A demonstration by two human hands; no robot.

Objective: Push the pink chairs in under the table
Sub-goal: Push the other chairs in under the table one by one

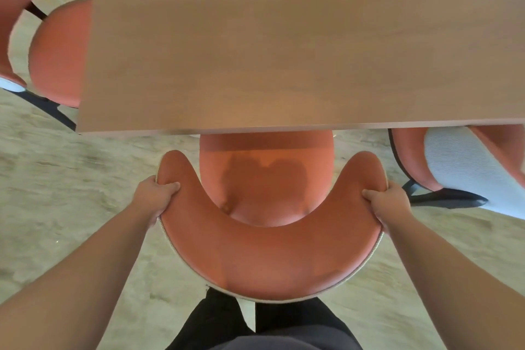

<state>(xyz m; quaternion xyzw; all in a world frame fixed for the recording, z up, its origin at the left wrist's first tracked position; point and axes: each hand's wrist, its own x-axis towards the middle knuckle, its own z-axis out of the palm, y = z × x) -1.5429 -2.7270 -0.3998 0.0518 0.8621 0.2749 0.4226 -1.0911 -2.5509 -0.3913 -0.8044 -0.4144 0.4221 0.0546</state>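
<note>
Nothing to read here: no lettering, label, brand mark or number shows on the bench [255,37] or on any chair [270,258].

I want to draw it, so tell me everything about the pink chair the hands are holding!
The chair has a curved, horseshoe-shaped back and a rounded seat, both padded in pinkish-orange fabric, with a pale trim along the back's outer edge. It stands upright on the floor, its seat front tucked just under the table edge. The left hand and right hand grip the back's two ends.
</note>
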